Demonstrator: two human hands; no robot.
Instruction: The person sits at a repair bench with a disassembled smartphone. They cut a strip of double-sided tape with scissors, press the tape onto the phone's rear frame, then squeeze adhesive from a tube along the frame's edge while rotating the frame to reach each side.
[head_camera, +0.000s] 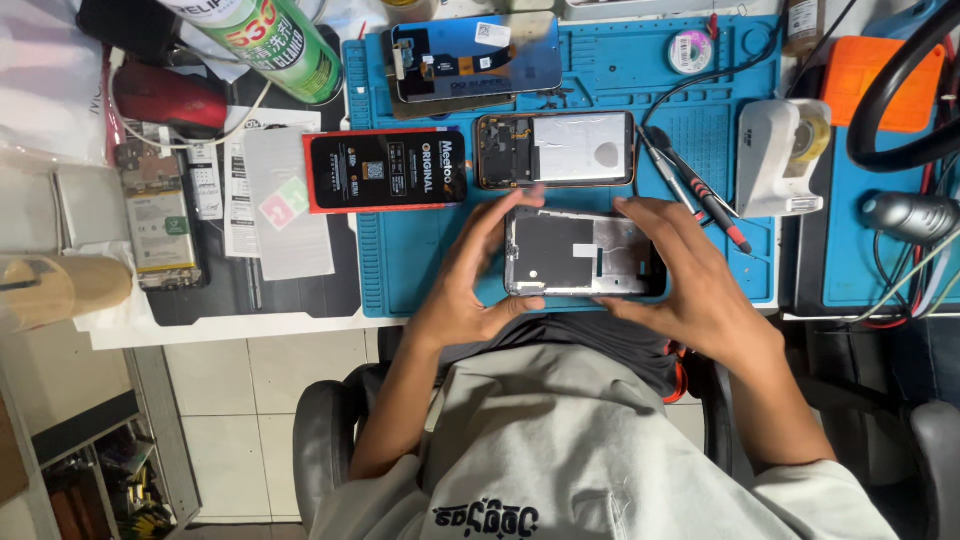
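Observation:
An opened phone frame (580, 252), grey and black inside, is held flat over the near edge of the blue work mat (420, 270). My left hand (470, 275) grips its left end, thumb below and fingers over the top edge. My right hand (685, 275) grips its right end the same way. Just beyond it on the mat lies a second opened phone body (555, 149) with a silver battery area. A replacement screen (475, 58) lies face down at the far edge of the mat.
A red-edged black box (385, 169) lies left of the phones. Screwdrivers and tweezers (695, 185), a white tape dispenser (785, 155), a green spray can (275, 40), another open phone (158, 215) and a tan roll (60, 290) surround the mat.

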